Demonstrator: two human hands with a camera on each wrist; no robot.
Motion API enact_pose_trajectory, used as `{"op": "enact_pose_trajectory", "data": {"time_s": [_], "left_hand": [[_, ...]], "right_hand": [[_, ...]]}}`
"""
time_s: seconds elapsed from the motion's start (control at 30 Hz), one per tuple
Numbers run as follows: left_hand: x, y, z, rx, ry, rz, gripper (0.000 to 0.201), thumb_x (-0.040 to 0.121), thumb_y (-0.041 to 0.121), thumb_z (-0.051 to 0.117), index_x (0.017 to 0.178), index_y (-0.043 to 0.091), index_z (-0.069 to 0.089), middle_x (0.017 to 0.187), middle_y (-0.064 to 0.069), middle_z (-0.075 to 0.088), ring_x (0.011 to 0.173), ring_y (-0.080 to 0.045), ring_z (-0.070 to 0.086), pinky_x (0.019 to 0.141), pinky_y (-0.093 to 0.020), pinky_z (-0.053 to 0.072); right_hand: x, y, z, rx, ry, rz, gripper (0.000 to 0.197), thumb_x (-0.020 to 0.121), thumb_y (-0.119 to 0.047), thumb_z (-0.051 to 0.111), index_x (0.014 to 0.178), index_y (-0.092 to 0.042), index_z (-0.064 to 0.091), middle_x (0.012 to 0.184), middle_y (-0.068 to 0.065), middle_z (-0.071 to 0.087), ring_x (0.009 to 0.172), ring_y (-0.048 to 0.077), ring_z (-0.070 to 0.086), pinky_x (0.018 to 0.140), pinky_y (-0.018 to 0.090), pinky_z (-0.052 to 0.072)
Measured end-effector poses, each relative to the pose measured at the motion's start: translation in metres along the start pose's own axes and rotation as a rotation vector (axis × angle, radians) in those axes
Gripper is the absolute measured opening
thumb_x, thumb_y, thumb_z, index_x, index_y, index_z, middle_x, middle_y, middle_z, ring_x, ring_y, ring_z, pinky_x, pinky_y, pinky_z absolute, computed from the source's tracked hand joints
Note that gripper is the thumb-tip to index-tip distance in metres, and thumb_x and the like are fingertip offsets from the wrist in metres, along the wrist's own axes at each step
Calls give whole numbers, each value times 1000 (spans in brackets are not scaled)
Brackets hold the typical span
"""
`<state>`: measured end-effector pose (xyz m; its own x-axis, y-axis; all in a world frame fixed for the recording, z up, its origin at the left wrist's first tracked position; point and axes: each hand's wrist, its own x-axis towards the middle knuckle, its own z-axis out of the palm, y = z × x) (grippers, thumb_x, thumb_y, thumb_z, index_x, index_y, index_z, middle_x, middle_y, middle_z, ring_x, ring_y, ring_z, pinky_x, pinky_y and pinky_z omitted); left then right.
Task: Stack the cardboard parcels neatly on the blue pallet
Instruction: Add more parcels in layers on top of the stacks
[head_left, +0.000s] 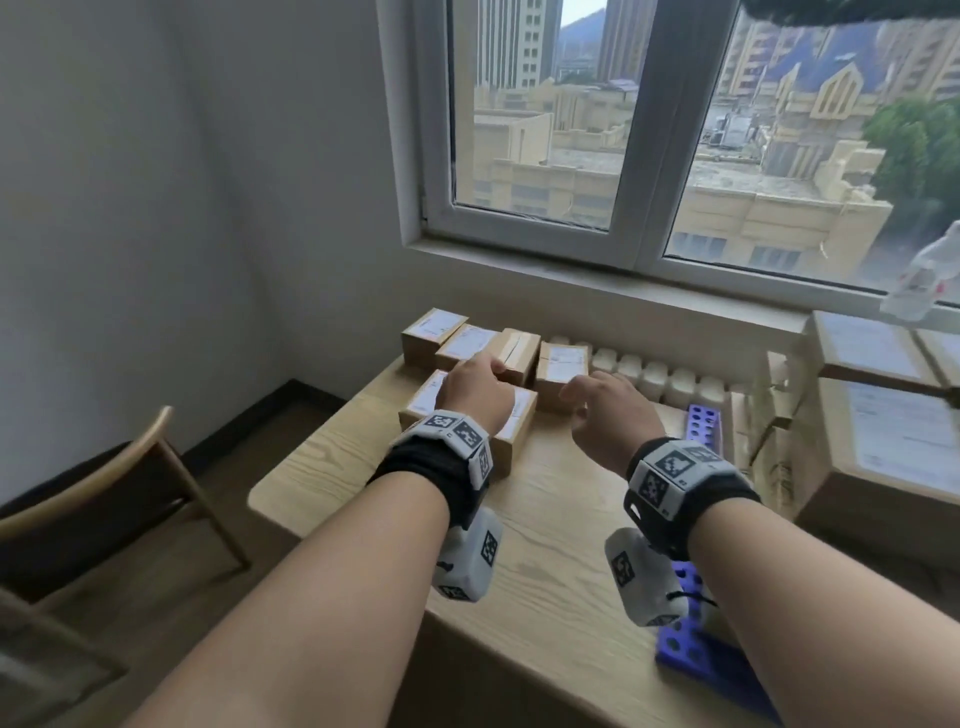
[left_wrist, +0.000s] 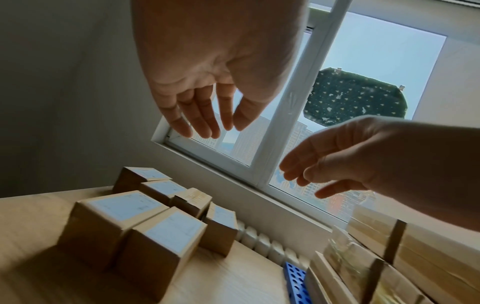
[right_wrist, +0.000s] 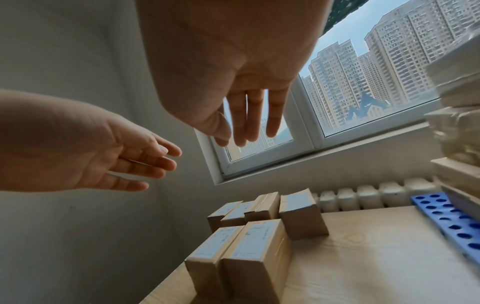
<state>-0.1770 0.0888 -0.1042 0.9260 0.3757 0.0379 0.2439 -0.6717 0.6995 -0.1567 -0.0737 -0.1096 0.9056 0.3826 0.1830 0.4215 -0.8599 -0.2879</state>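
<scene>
A: Both hands are empty. Your left hand (head_left: 475, 387) and right hand (head_left: 605, 410) hover with fingers loosely spread above the parcels (right_wrist: 255, 242) on the table's (head_left: 561, 499) left side.

B: And the pallet (head_left: 702, 426)?

A: Along the right edge, bare, well apart from them. Take one parcel by its long sides, thumb opposite fingers, and set it square to a pallet corner.

B: Slippery?

A: Probably not: plain matte cardboard blocks with paper labels. The pallet is perforated plastic.
</scene>
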Motion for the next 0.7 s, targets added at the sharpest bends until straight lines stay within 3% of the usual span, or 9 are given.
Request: {"op": "enact_pose_trajectory", "data": {"time_s": [0.2,0.37,0.53,0.7], "left_hand": [[28,-68,-31,-19,-25,-60,36,91,16,49,126,19,55,126,-5,58,114,-24,56,97,-39,49],[51,-105,-37,-30,-55,-98,36,90,16,50,125,20,55,128,-3,58,116,-23,54,93,-31,45],[77,-141,-35,-28,-82,-145,33,90,18,52,123,20,56,126,-3,60,115,-23,55,90,-30,44],[123,-166,-43,-36,-92,-181,31,92,16,49,121,19,58,126,-3,59,114,-23,55,89,-28,42]], "right_hand": [[29,-56,48,46,-38,65,35,92,-16,46,121,-21,63,121,2,60,114,21,52,95,36,46],[48,-86,78,48,-87,97,31,93,-24,48,119,-23,64,121,0,63,113,21,56,93,38,49],[76,-101,109,64,-129,142,25,94,-28,47,106,-20,68,107,1,69,96,21,64,83,39,55],[123,-112,136,85,-157,152,25,95,-28,47,102,-20,70,102,-1,69,92,18,63,81,37,55]]}}
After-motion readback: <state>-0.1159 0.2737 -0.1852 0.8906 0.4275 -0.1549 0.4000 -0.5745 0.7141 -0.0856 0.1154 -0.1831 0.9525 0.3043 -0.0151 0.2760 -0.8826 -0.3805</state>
